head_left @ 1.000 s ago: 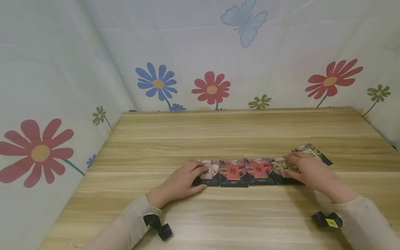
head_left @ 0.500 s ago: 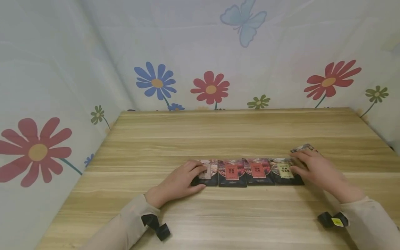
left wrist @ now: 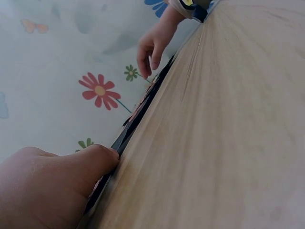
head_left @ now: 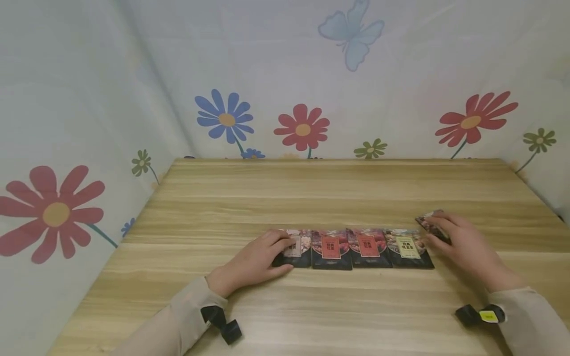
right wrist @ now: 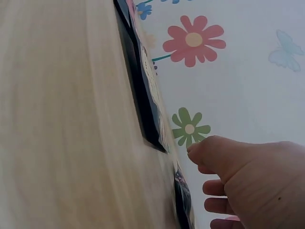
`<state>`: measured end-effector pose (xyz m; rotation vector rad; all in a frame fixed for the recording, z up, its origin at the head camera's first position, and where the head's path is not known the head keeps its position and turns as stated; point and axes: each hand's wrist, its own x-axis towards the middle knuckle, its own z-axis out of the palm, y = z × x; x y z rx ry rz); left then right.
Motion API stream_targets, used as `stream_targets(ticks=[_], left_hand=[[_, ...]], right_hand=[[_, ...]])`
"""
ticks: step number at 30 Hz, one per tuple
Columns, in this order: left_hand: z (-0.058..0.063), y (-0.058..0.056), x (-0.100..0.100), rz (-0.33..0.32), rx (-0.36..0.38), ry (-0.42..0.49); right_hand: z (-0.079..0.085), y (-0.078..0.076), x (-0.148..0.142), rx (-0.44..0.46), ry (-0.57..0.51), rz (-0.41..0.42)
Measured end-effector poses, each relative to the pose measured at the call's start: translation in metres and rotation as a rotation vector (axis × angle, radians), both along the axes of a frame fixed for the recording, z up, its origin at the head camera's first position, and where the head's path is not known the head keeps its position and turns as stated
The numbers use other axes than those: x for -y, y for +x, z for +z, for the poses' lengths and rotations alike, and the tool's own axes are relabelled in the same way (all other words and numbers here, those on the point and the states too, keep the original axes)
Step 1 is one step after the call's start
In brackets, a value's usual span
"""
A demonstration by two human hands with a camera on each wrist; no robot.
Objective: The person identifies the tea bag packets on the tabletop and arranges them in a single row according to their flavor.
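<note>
In the head view, a row of flat tea packets lies on the table. My left hand point(head_left: 254, 257) rests on the leftmost packet point(head_left: 301, 252), which has a pale label. In the left wrist view its thumb point(left wrist: 102, 157) is at the near edge. Two packets with red labels, one here point(head_left: 331, 249) and one beside it point(head_left: 368, 247), sit mid-row. A packet with a yellow-green label point(head_left: 407, 249) ends the row. My right hand point(head_left: 465, 249) is over a fifth, angled packet point(head_left: 431, 225), partly hidden by the fingers. In the right wrist view its thumb point(right wrist: 209, 150) stands apart from the fingers.
The wood-grain table point(head_left: 311, 198) runs back to a white curtain point(head_left: 401, 74) printed with flowers and a butterfly. Another curtain section borders the left side. Black camera straps, left point(head_left: 222, 324) and right point(head_left: 478, 315), hang at both wrists.
My right hand has moved off the yellow-green-label packet, to the right and a little nearer, uncovering that packet. The left hand stays on the leftmost packet.
</note>
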<state>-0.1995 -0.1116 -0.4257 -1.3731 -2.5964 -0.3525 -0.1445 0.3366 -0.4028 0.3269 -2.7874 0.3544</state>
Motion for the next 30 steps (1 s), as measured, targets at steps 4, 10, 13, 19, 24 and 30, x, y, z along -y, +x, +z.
stream_targets(ticks=[4,10,13,19,24,30], left_hand=[[0.0,0.001,-0.001,0.0,0.008,-0.004],[0.001,0.0,-0.002,0.005,0.007,0.004],[0.001,0.0,-0.002,-0.001,0.003,0.01],[0.001,-0.001,-0.002,0.009,0.022,-0.006],[0.0,-0.001,-0.003,0.012,0.02,-0.013],[0.001,-0.001,-0.003,0.002,0.016,-0.006]], right_hand=[[-0.002,0.001,-0.002,0.006,-0.002,-0.018],[-0.005,-0.001,-0.007,0.002,0.022,-0.018],[-0.008,-0.001,-0.009,0.01,0.038,-0.016],[-0.011,-0.002,-0.01,0.029,0.047,-0.032],[-0.011,-0.002,-0.01,0.027,0.05,-0.037],[-0.009,-0.002,-0.01,0.02,0.063,-0.039]])
